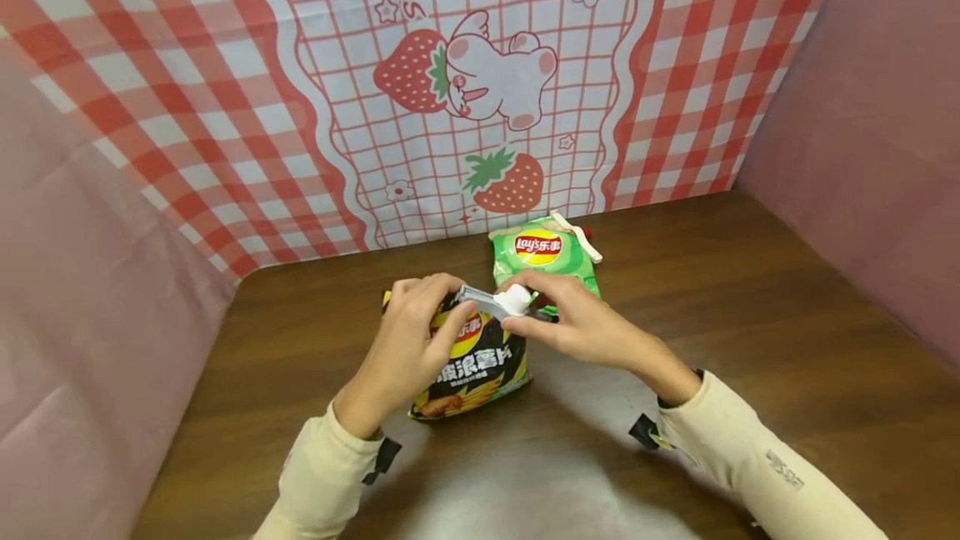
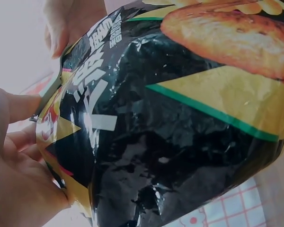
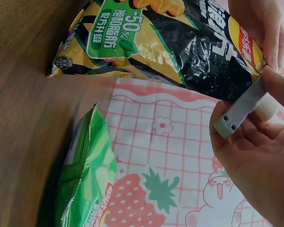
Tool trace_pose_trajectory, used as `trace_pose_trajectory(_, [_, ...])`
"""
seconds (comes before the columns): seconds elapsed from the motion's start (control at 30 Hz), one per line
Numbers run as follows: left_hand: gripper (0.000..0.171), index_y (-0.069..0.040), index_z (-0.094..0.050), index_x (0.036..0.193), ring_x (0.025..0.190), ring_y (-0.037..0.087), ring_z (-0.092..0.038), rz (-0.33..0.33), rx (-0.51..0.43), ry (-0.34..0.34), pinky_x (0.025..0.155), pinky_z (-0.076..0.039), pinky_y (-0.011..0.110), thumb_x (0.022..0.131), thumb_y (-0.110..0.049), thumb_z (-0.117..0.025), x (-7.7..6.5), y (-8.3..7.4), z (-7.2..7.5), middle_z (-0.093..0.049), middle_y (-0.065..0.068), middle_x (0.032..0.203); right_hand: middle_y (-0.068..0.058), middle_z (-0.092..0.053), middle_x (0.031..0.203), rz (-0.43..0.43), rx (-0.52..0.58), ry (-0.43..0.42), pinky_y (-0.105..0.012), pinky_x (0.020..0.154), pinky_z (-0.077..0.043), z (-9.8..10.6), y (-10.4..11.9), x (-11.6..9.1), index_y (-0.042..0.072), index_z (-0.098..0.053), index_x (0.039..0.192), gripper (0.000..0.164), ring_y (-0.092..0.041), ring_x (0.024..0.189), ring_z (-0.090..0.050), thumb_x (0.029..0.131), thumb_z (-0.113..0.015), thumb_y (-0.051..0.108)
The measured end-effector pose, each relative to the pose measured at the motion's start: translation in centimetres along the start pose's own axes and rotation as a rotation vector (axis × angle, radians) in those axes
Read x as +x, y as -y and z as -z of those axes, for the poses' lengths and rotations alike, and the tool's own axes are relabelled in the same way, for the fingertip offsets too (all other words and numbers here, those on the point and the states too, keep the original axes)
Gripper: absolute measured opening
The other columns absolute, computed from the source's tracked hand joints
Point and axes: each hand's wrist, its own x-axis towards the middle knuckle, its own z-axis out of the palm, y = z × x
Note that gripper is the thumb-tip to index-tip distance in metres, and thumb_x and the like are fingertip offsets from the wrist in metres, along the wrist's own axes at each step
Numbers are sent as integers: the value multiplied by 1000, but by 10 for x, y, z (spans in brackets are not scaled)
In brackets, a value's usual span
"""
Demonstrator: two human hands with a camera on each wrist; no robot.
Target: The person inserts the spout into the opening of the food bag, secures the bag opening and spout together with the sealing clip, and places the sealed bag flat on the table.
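Note:
A black chip bag [image 1: 480, 386] stands at the middle of the table, its printed front toward me. Along its top lies a grey bag clip [image 1: 480, 301] with a white round cap [image 1: 514, 298]. My left hand [image 1: 412, 332] pinches the bag's top and the clip's left part between thumb and fingers. At the other end, my right hand [image 1: 588, 323] grips the clip by the cap, thumb in front. In the right wrist view the clip [image 3: 241, 108] slants across the bag's corner, its end jutting past the bag. The left wrist view is mostly filled by the bag [image 2: 156, 151].
A green chip bag [image 1: 512, 255] sits behind the black one, near the back cloth, with a white clip strip [image 1: 577, 238] at its top right. Pink cloth walls [image 1: 847, 132] flank the brown wooden table [image 1: 750, 307]; a strawberry-print cloth [image 1: 480, 165] hangs at the back.

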Motion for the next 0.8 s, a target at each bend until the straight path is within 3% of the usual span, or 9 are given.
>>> trace_pose_trajectory(0.3, [10,-9,-66,101,83,10,-61,-7,35,-13,92,-36,40,98,-18,-64,1,-1,-1,-69,-2,93,9,-64,96,-23,-1,14,-32,76,-52,2,1,1,16,-64,114,21,-10,87,-62,94,-71,20])
trace_pose_trajectory(0.57, [8,-10,-65,96,83,10,-62,-27,38,-18,92,-37,39,98,-18,-64,1,-3,0,-69,-1,89,10,-65,105,45,-93,12,-32,81,-50,4,5,1,18,-64,112,22,-8,94,-59,92,-73,21])
trace_pose_trajectory(0.8, [6,-10,-65,94,82,10,-61,-44,52,-25,92,-37,40,97,-15,-65,0,-3,0,-68,-2,86,10,-63,99,98,-116,3,-31,73,-49,2,4,1,16,-63,112,22,-7,84,-57,92,-73,19])
